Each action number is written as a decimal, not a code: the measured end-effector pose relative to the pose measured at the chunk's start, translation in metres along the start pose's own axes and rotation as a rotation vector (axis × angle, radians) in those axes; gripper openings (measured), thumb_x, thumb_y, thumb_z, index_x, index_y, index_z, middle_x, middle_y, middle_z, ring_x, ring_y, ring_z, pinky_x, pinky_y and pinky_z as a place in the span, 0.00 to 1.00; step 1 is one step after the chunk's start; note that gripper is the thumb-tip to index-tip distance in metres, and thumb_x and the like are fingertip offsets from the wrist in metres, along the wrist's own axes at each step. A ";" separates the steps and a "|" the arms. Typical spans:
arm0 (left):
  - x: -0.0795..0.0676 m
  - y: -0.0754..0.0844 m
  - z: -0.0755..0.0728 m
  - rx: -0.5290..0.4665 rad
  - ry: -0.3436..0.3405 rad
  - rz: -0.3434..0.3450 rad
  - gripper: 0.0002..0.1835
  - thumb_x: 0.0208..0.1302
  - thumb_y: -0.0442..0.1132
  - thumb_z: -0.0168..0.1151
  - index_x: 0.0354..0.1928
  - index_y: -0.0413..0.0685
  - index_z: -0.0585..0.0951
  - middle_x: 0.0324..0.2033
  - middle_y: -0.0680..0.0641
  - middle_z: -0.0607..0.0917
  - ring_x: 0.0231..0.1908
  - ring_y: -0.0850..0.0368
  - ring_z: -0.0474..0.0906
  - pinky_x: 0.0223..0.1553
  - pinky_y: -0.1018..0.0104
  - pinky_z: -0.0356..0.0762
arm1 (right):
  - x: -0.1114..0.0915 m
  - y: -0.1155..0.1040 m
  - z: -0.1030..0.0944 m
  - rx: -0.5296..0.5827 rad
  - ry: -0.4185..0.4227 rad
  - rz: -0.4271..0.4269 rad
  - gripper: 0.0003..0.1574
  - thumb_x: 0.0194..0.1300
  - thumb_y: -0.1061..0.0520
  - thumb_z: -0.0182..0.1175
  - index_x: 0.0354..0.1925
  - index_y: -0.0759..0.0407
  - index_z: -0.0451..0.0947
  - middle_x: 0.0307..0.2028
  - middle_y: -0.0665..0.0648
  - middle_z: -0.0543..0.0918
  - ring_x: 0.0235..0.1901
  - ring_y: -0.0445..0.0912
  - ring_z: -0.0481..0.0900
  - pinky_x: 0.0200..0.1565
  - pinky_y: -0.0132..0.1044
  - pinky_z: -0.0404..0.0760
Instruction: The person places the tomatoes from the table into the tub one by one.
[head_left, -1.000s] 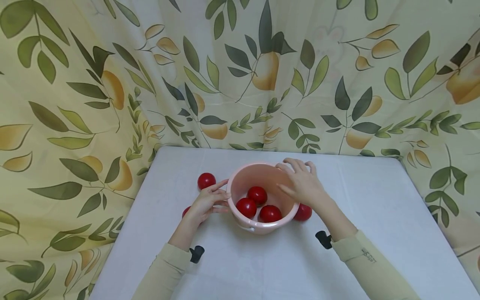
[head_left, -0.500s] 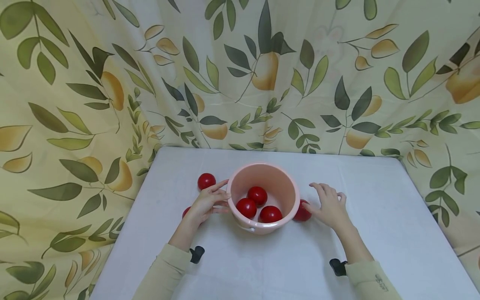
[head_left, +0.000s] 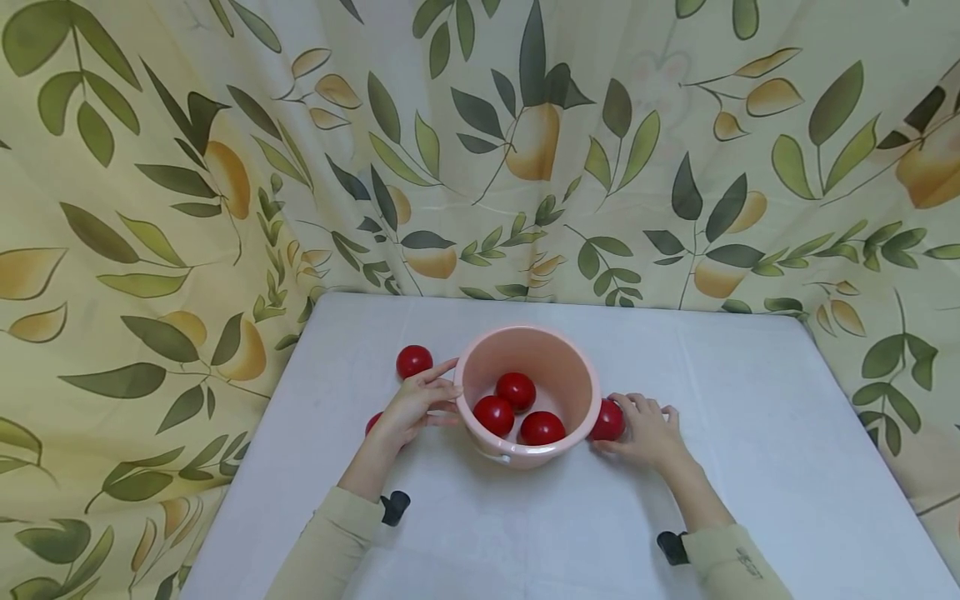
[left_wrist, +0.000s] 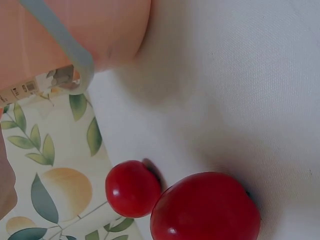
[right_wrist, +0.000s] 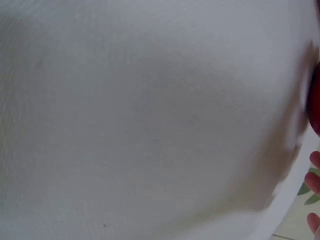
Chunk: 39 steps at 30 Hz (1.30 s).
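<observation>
A pale pink bucket (head_left: pixel 525 342) stands on the table with three red tomatoes (head_left: pixel 516 391) inside. My left hand (head_left: pixel 408 408) touches the bucket's left side with fingers extended, their tips right at the rim. Just right of the bucket, my right hand (head_left: pixel 647 432) has thumb and fingers around another tomato (head_left: pixel 608 421), which the right wrist view shows only at its edge. Left of the bucket lie two more: one tomato (head_left: pixel 414 362) behind my left hand and one tomato (head_left: pixel 372 422) mostly hidden by it. The left wrist view shows a larger tomato (left_wrist: pixel 205 210) close up.
A white cloth covers the table (head_left: pixel 465 533). Behind it hangs a curtain (head_left: pixel 480 233) with a leaf and fruit print. The bucket's grey handle (left_wrist: pixel 60 35) hangs down its outside, beside a printed label (left_wrist: pixel 25 90).
My right hand has left the bucket's right rim, swung out to the right, then come in around the tomato beside the bucket. My left hand and the bucket have stayed in place.
</observation>
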<state>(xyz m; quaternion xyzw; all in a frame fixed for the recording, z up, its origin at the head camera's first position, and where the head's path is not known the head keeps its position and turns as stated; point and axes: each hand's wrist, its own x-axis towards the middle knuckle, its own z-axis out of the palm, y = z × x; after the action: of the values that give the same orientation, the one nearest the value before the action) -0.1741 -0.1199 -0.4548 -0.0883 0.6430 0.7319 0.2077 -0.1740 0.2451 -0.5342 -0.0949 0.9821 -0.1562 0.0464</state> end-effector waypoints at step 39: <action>0.000 0.002 0.000 -0.018 -0.013 -0.006 0.28 0.57 0.36 0.62 0.61 0.56 0.70 0.32 0.49 0.81 0.28 0.56 0.81 0.35 0.56 0.81 | 0.045 -0.049 -0.137 -0.096 0.265 -0.312 0.54 0.31 0.44 0.75 0.56 0.61 0.66 0.53 0.65 0.68 0.54 0.59 0.61 0.52 0.62 0.55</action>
<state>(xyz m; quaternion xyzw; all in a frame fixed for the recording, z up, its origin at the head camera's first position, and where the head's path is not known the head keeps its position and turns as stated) -0.1748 -0.1202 -0.4534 -0.0872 0.6349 0.7374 0.2136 -0.2258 0.2317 -0.3919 -0.2263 0.9593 -0.1258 -0.1126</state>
